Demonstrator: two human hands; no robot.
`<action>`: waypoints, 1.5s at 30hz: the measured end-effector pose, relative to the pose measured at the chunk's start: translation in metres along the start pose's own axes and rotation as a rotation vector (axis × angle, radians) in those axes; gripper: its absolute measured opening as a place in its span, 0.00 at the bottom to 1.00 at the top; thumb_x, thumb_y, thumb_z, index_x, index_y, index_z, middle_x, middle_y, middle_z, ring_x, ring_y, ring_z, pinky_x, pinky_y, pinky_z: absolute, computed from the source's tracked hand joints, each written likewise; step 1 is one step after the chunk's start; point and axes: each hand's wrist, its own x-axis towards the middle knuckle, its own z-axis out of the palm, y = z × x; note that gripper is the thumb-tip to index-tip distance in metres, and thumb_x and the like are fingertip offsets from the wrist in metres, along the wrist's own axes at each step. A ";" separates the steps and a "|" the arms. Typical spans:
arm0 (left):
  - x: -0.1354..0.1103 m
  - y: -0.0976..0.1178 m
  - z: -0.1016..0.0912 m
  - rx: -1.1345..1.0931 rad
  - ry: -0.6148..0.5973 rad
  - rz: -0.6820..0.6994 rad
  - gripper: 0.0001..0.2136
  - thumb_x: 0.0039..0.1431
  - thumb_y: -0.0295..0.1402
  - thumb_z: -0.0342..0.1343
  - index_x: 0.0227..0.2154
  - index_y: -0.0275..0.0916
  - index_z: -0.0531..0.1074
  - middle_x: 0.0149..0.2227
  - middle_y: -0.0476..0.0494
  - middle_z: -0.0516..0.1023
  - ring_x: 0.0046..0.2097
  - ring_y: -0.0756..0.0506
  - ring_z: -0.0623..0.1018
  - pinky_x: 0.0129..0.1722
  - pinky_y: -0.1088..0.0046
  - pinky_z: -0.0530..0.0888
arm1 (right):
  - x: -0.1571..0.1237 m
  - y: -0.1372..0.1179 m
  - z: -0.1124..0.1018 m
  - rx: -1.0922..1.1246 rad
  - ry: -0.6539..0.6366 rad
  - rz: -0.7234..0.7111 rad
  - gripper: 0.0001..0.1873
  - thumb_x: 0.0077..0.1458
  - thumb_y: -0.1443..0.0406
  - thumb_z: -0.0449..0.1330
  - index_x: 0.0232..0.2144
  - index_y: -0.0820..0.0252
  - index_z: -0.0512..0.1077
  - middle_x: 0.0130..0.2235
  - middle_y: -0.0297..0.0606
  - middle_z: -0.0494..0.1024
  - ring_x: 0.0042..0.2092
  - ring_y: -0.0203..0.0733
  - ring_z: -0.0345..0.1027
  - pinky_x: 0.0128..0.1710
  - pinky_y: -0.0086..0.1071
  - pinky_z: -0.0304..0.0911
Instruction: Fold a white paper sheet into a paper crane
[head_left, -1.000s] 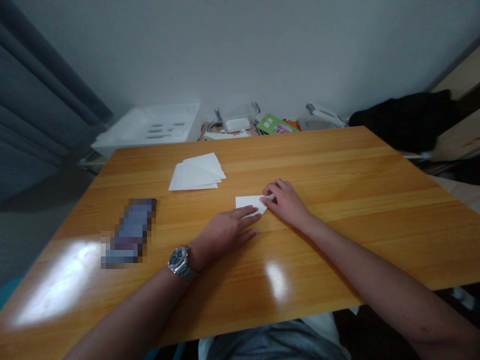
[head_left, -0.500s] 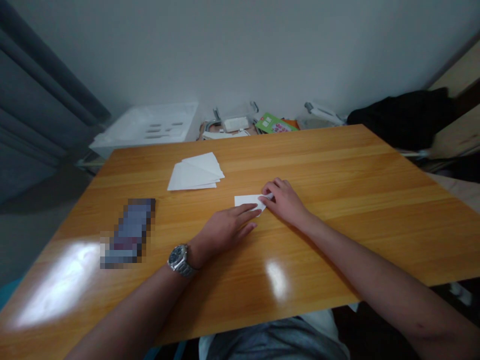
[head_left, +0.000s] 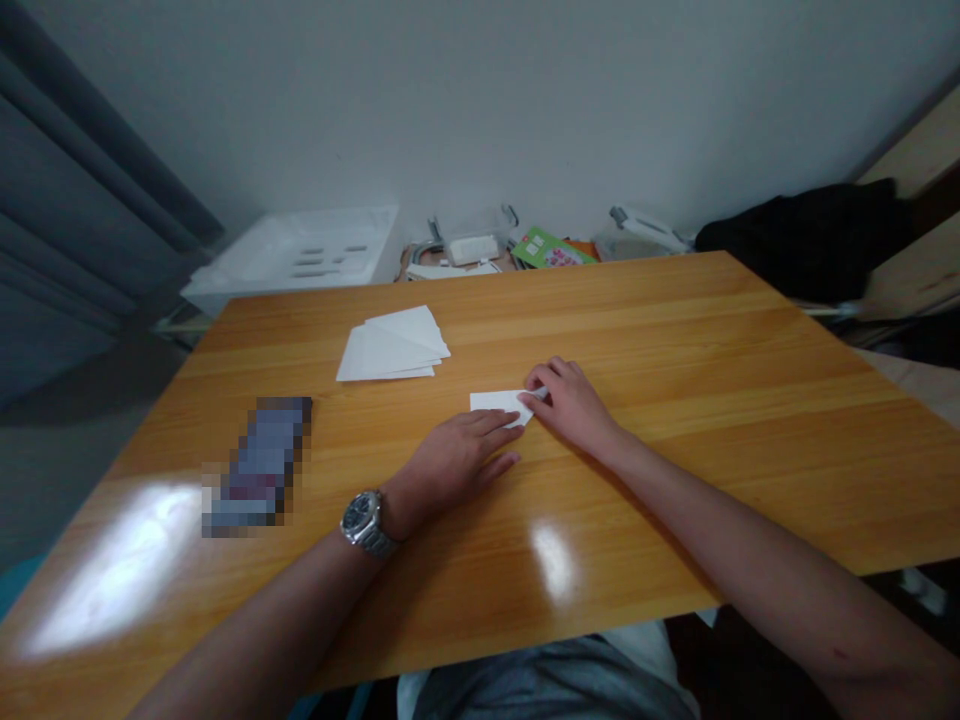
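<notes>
A small piece of folded white paper [head_left: 495,401] lies on the wooden table between my two hands. My left hand [head_left: 457,455], with a metal watch on its wrist, rests flat across the paper's near edge, its fingers stretched out. At the paper's right end, my right hand [head_left: 568,400] pinches a corner between thumb and fingers. That pinched corner is partly covered by the fingertips. Beyond my left hand, several loose white sheets [head_left: 394,345] lie overlapping on the table.
A blurred-out phone-like object [head_left: 262,465] lies on the table [head_left: 675,350] at the left. Behind the far edge are a white foam tray [head_left: 300,250], a green booklet [head_left: 551,250] and odds and ends. Dark cloth [head_left: 810,240] is heaped at the far right.
My left hand has slid slightly right along the near edge of the paper. My right hand keeps its pinch in almost the same place.
</notes>
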 end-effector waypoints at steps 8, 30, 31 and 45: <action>-0.001 0.002 -0.001 0.014 0.001 -0.015 0.19 0.72 0.40 0.48 0.61 0.41 0.68 0.63 0.38 0.71 0.62 0.40 0.73 0.62 0.56 0.71 | 0.000 0.001 0.002 -0.009 0.009 -0.003 0.06 0.60 0.61 0.64 0.36 0.55 0.71 0.40 0.40 0.72 0.42 0.50 0.65 0.45 0.41 0.61; -0.001 0.003 -0.002 0.040 -0.040 -0.037 0.22 0.72 0.42 0.48 0.65 0.41 0.63 0.65 0.39 0.68 0.63 0.40 0.71 0.63 0.57 0.69 | 0.000 0.000 0.002 -0.029 0.006 0.008 0.07 0.61 0.61 0.64 0.36 0.55 0.70 0.40 0.40 0.73 0.42 0.49 0.66 0.44 0.41 0.61; -0.001 0.003 -0.002 0.038 -0.044 -0.037 0.22 0.72 0.42 0.48 0.65 0.41 0.63 0.65 0.39 0.68 0.63 0.40 0.71 0.63 0.57 0.69 | 0.000 0.000 0.002 -0.030 0.005 0.012 0.07 0.61 0.61 0.64 0.36 0.55 0.70 0.40 0.40 0.73 0.42 0.49 0.66 0.44 0.41 0.61; 0.000 0.001 0.001 0.072 -0.027 -0.019 0.23 0.72 0.43 0.47 0.65 0.41 0.63 0.65 0.40 0.68 0.63 0.40 0.72 0.63 0.58 0.69 | 0.001 0.000 0.004 -0.060 0.004 0.027 0.07 0.61 0.60 0.64 0.36 0.56 0.71 0.40 0.40 0.73 0.42 0.48 0.66 0.44 0.38 0.59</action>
